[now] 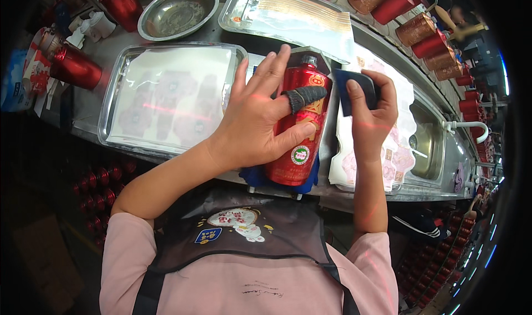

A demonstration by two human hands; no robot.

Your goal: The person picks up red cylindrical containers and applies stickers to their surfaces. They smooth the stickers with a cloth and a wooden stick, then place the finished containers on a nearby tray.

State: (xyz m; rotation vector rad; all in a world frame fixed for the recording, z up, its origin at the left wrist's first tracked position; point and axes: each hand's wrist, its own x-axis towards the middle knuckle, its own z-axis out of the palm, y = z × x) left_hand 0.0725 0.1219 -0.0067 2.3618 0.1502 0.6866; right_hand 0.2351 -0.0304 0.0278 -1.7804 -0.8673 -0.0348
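Note:
Before me a red metallic bottle (291,171) with gold decoration and a round green-and-white emblem lies tilted on a blue cloth (309,184), its neck pointing away from me. My left hand (259,121) lies over the bottle's left side with its fingers spread. The thumb and the index finger, which wears a dark finger sleeve (306,98), reach across its front. To the right of the bottle, my right hand (376,111) pinches a dark blue flat scraper (367,92), held apart from the bottle.
Left is a metal tray (109,125) with pale printed sheets. Behind stand a steel bowl (143,19) and another tray (227,17) with gold-striped strips. Printed sheets (347,142) lie at right, beside a sink (430,157). Red and copper-coloured bottles (415,30) line the far side.

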